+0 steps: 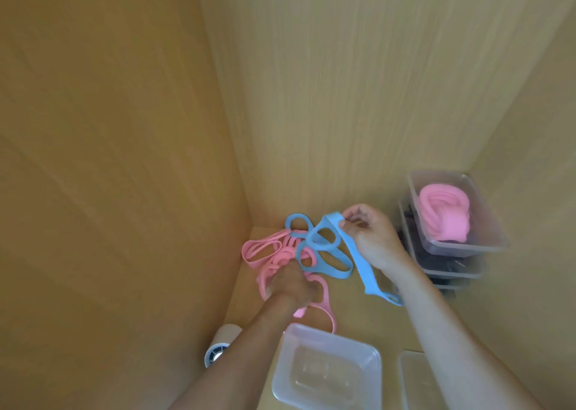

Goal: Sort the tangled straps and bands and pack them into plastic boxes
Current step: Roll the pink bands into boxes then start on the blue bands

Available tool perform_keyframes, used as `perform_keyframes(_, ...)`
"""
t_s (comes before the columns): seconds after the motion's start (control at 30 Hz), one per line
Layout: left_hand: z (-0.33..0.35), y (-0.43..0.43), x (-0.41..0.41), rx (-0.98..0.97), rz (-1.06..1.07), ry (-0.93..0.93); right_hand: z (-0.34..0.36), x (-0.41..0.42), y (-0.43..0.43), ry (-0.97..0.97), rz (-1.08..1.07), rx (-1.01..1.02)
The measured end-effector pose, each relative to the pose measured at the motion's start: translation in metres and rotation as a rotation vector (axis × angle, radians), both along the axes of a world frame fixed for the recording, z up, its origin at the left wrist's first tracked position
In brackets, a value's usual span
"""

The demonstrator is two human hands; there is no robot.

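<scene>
A tangle of pink bands and blue bands lies in the corner of a wooden surface. My right hand pinches the top end of one blue band, lifted clear of the pile, its tail hanging down toward my right forearm. Lower down, my left hand rests on the pink bands with its fingers curled into them. An empty clear plastic box stands near me between my forearms.
At the right, stacked clear boxes hold sorted bands: the top box has pink ones, those below dark ones. A clear lid lies beside the empty box. A white roll lies at the left. Wooden walls enclose the corner.
</scene>
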State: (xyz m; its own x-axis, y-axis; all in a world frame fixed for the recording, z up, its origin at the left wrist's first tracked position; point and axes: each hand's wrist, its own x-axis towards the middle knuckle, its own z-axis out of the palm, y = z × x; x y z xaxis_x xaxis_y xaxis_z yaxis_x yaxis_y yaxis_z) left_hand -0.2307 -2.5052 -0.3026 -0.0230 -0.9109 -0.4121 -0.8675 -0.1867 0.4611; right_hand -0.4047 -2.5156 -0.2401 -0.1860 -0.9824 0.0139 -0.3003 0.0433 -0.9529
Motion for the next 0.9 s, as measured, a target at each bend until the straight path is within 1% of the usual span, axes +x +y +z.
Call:
perform_keyframes(0.07, 0.001, -0.003, 0.006, -0.07, -0.034, -0.049, -0.015, 0.004, -0.01, 0.041, -0.06, 0.061)
perform_keyframes(0.17, 0.0, -0.007, 0.03, -0.241, 0.0, -0.082, -0.036, 0.01, -0.013, 0.048, -0.131, 0.132)
perform_keyframes(0.2, -0.002, -0.008, 0.039, -0.266, 0.016, -0.089, -0.041, 0.011, -0.011, 0.08, -0.159, 0.138)
perform_keyframes(0.23, -0.004, -0.008, 0.048, -0.256, 0.043, -0.086, -0.045, 0.011, -0.007, 0.157, -0.179, 0.133)
perform_keyframes(0.27, -0.007, -0.008, 0.055, -0.216, 0.076, -0.063, -0.049, 0.011, -0.002, 0.3, -0.194, 0.104)
perform_keyframes(0.3, -0.008, -0.008, 0.062, -0.161, 0.11, -0.013, -0.054, 0.012, 0.004, 0.462, -0.193, 0.056)
perform_keyframes(0.33, -0.01, -0.009, 0.067, -0.104, 0.137, 0.054, -0.057, 0.015, 0.009, 0.573, -0.186, -0.011)
perform_keyframes(0.37, -0.011, -0.009, 0.071, -0.059, 0.15, 0.121, -0.059, 0.019, 0.014, 0.615, -0.163, -0.061)
perform_keyframes(0.4, -0.011, -0.009, 0.074, -0.033, 0.155, 0.169, -0.06, 0.025, 0.019, 0.609, -0.101, -0.067)
perform_keyframes(0.43, -0.01, -0.008, 0.076, -0.016, 0.153, 0.196, -0.062, 0.03, 0.023, 0.603, -0.01, -0.023)
perform_keyframes(0.53, -0.009, -0.006, 0.078, 0.001, 0.168, 0.25, -0.073, 0.048, 0.03, 0.677, 0.302, 0.334)
perform_keyframes(0.6, -0.011, -0.007, 0.078, 0.01, 0.209, 0.369, -0.084, 0.054, 0.032, 0.707, 0.402, 0.476)
perform_keyframes(0.67, -0.011, -0.009, 0.08, 0.004, 0.253, 0.433, -0.094, 0.059, 0.035, 0.719, 0.422, 0.53)
perform_keyframes(0.77, -0.01, -0.009, 0.08, 0.011, 0.272, 0.492, -0.101, 0.06, 0.035, 0.803, 0.368, 0.474)
perform_keyframes(0.83, -0.009, -0.009, 0.079, 0.005, 0.272, 0.531, -0.103, 0.058, 0.033, 0.793, 0.341, 0.471)
perform_keyframes(0.9, -0.006, -0.008, 0.078, -0.006, 0.255, 0.543, -0.106, 0.056, 0.032, 0.807, 0.371, 0.498)
